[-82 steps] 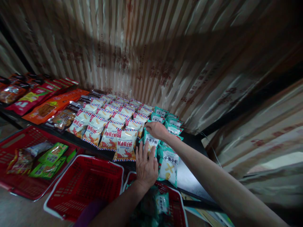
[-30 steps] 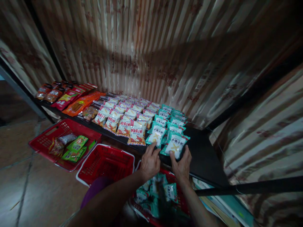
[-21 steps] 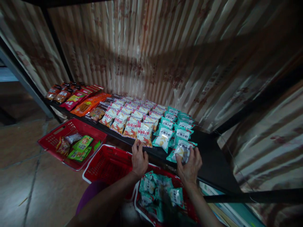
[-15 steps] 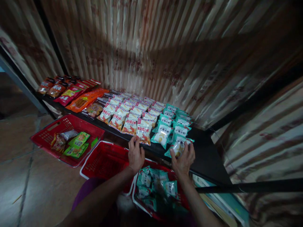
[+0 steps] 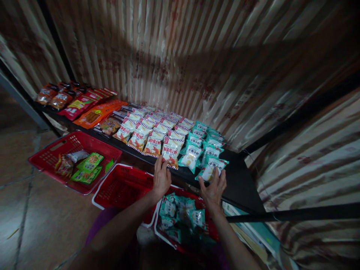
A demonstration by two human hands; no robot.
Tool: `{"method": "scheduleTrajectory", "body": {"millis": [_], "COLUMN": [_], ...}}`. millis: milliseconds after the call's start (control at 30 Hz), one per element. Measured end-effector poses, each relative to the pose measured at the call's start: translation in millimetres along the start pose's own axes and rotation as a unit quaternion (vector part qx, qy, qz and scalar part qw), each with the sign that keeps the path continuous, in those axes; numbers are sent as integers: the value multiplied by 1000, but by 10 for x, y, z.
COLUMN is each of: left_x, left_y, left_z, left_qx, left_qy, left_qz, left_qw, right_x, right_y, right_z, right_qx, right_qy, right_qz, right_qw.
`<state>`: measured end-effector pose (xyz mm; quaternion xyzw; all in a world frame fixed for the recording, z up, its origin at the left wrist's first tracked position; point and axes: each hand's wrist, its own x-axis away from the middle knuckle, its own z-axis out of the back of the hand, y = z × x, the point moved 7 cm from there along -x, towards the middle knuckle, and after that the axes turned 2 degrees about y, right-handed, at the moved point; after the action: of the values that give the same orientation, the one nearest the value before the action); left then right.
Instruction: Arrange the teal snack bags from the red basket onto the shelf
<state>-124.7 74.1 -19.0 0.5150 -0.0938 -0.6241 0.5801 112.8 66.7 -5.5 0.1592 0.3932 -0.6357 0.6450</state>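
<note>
My left hand (image 5: 161, 180) rests at the shelf's front edge, fingers stretched out, fingertips at the bottom of a white snack bag (image 5: 171, 150) with a red and blue striped border. It holds nothing that I can see. My right hand (image 5: 213, 191) has its fingers spread at the lower edge of a teal and white snack bag (image 5: 210, 168), the front one in its row. Thumb and fingertips touch or nearly touch that bag. Beside it lies another teal snack bag (image 5: 191, 156), front of its own overlapping row.
On the black shelf (image 5: 242, 183) stand orange packets (image 5: 92, 117), red packets (image 5: 77, 108) and brown packets (image 5: 109, 123). Below are a red basket (image 5: 42, 159) with green packets, a second red basket (image 5: 123, 180), and a third basket (image 5: 165, 242) of teal bags. A dark metal bar (image 5: 295, 213) crosses at right.
My right hand has drawn back slightly from the front teal bag, leaving more of its face showing. My left hand stays by the white bag. The whole view has shifted a little.
</note>
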Motion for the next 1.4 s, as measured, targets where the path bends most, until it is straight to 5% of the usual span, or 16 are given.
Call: {"method": "scheduleTrajectory", "body": {"millis": [467,767,1100,1233,1333,1400], "left_x": [-117,-226,-195,-109,54,206], "left_y": [184,101,111,237,470,604], "left_z": [-88,-173,-141,-69,-69,-157], "left_qx": [-112,-131,-93,-55,-8,15], "left_qy": [-13,7,-9,6,-42,-126], "left_qz": [-77,-47,-65,-128,-209,-239], "left_qw": [991,990,993,990,977,963], "right_x": [17,15,95,150,331,580], "right_y": [29,12,33,-3,-1,45], "right_z": [-29,-32,-45,125,349,467], "right_qx": [-16,-10,3,-5,-30,-55], "right_qy": [2,-2,-41,-47,-26,-30], "right_qz": [12,4,7,-12,-32,-60], "right_qw": [1000,1000,999,999,999,996]}}
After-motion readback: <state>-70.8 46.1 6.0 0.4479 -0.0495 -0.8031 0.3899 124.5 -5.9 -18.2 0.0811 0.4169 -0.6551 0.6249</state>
